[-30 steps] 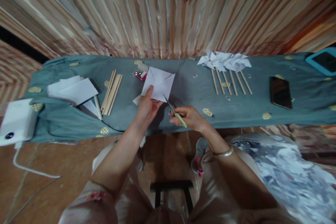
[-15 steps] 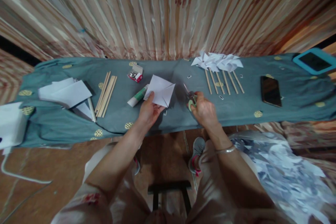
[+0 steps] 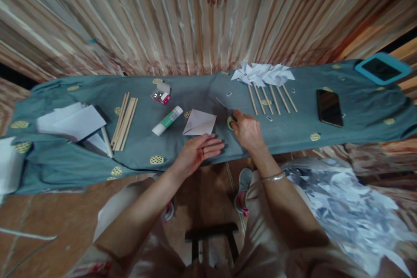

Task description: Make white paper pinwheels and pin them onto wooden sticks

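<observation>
A square white paper [image 3: 201,122] with cut or crease lines lies near the table's front edge. Just below it is my left hand [image 3: 199,150], fingers spread and nothing in it. My right hand [image 3: 246,130] is closed around the handles of green-handled scissors [image 3: 230,117], whose blades point up and to the left. A glue stick [image 3: 167,120] with a green label lies left of the paper. Several white paper pinwheels [image 3: 263,74] on wooden sticks are at the back right.
Bare wooden sticks [image 3: 124,124] and white sheets [image 3: 73,120] are on the left. A small red box [image 3: 162,93] stands open behind the glue stick. On the right lie a black phone [image 3: 329,107] and a blue-framed tablet [image 3: 382,68]. Paper scraps [image 3: 352,204] fill a bag below.
My left hand has let go of the square paper, which now lies on the cloth, and its fingers have opened. My right hand still holds the scissors. The view has shifted slightly.
</observation>
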Demonstrator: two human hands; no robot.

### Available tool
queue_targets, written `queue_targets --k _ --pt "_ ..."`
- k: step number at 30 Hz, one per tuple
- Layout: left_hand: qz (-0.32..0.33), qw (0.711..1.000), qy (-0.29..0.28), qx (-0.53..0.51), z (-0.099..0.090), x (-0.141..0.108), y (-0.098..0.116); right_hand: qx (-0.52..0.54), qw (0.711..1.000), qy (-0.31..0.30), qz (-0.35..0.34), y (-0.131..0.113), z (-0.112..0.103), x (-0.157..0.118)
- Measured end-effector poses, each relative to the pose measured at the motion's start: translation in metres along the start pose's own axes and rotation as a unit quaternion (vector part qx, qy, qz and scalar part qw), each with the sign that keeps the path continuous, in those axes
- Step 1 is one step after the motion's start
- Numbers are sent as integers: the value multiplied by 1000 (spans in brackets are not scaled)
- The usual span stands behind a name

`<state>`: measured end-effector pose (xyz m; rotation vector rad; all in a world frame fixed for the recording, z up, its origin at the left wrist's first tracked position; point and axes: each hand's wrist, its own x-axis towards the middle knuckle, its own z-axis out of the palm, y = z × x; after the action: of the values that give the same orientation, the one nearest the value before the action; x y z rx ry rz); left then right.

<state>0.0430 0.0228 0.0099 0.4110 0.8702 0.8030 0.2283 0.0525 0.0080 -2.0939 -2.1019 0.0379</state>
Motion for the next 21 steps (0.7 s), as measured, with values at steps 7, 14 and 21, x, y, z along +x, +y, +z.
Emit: queue_targets --k 7,14,21 --pt "287 927 96 220 -36 -6 35 19 1000 16 -19 4 4 1" --pt "395 686 249 558 -99 -8 79 20 999 35 -8 2 6 2" --pt "357 640 247 634 -117 0 75 32 999 37 -17 3 3 2"
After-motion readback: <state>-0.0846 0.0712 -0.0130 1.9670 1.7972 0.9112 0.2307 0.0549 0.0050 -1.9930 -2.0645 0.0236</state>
